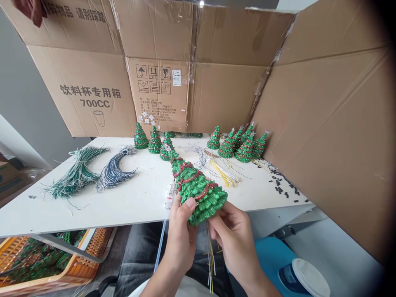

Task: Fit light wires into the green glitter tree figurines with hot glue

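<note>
A green Christmas tree figurine (199,187) with red garlands lies tilted in front of me, its tip toward the table and its base toward me. My left hand (182,231) is closed round its lower side, thumb on the front. At the base, my right hand (232,235) has its fingers pinched together by the underside. Thin white and yellow wires (210,264) hang down from there, beside the fingertips. The inside of the base is turned away and hidden. Just left of the figurine, a small white device (170,196) sits near the table edge.
Several finished-looking trees (227,144) stand at the back of the white table (148,206). Green wire bundles (77,173), blue-white wires (116,171), yellow wires (227,175) and black bits (280,185) lie about. Cardboard (225,95) walls the back and right. An orange basket (69,268) stands below left.
</note>
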`<state>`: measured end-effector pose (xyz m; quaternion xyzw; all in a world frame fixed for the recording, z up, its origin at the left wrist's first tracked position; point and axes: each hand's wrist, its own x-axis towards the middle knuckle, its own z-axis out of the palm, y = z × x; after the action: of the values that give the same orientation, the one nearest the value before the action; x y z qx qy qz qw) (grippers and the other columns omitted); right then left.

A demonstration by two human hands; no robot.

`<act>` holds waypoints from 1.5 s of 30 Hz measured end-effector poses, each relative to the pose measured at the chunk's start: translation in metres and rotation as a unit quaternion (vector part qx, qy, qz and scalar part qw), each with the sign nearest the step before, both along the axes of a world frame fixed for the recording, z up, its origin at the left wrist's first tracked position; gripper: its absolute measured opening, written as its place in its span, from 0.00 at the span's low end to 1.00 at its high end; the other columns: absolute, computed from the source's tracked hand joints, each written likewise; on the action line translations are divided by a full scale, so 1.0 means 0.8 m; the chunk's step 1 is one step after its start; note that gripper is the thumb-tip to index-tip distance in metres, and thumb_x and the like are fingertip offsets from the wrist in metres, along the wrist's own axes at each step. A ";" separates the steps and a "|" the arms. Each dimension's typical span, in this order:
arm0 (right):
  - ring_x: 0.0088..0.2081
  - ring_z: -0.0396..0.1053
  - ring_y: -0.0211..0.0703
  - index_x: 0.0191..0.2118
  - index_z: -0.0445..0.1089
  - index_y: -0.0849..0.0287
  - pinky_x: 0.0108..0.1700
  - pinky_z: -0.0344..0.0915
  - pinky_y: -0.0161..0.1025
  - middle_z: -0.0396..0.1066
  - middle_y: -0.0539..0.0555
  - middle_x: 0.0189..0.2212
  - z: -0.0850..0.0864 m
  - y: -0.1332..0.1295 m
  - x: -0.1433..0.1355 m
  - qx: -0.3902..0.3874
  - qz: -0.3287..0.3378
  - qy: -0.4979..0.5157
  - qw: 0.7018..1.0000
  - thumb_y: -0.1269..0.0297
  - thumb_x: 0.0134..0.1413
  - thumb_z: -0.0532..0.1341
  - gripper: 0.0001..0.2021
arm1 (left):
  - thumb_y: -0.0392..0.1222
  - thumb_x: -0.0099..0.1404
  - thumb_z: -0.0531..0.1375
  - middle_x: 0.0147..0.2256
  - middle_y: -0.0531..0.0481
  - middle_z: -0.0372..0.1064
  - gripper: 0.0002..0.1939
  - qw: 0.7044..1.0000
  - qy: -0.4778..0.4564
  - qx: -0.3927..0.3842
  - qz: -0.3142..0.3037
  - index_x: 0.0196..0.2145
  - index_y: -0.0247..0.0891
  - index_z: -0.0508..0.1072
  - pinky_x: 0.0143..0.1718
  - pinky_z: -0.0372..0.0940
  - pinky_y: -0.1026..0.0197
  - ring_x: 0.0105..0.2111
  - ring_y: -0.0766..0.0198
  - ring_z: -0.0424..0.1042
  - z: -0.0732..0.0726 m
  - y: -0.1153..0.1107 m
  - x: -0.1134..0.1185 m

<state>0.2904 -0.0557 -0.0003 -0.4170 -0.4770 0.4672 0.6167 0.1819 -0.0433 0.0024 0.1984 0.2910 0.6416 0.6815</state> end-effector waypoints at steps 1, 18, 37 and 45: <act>0.20 0.53 0.33 0.29 0.73 0.55 0.20 0.47 0.33 0.61 0.42 0.17 -0.001 -0.001 0.000 0.007 0.000 -0.005 1.000 0.45 0.64 0.77 0.23 | 0.54 0.61 0.78 0.39 0.48 0.81 0.22 1.000 0.001 -0.002 0.000 0.48 0.42 0.82 0.44 0.76 0.55 0.43 0.50 0.81 -0.001 0.000 0.001; 0.17 0.47 0.28 0.30 0.75 0.56 0.18 0.44 0.31 0.64 0.42 0.18 -0.008 0.000 -0.012 -0.031 0.033 0.094 0.995 0.44 0.63 0.78 0.23 | 0.61 0.53 0.83 0.30 0.53 0.75 0.34 1.000 -0.019 -0.017 -0.012 0.49 0.41 0.80 0.34 0.77 0.56 0.32 0.54 0.80 -0.002 0.000 0.005; 0.15 0.51 0.27 0.24 0.69 0.56 0.18 0.46 0.30 0.65 0.44 0.16 -0.008 -0.008 -0.018 -0.048 0.021 0.123 0.991 0.44 0.58 0.81 0.28 | 0.58 0.57 0.80 0.22 0.57 0.65 0.28 0.998 -0.032 0.036 -0.038 0.49 0.44 0.79 0.28 0.79 0.56 0.28 0.52 0.80 -0.005 -0.014 0.005; 0.14 0.57 0.29 0.24 0.69 0.56 0.18 0.53 0.27 0.65 0.43 0.13 -0.014 -0.013 -0.023 -0.037 0.033 0.149 0.988 0.54 0.55 0.84 0.26 | 0.64 0.58 0.77 0.17 0.64 0.65 0.35 0.997 0.010 0.061 -0.056 0.53 0.43 0.72 0.13 0.64 0.66 0.11 0.66 0.65 -0.019 -0.012 0.005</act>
<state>0.2721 -0.0661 -0.0116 -0.3494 -0.3752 0.5619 0.6492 0.1861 -0.0526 -0.0132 0.2621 0.2465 0.6171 0.6998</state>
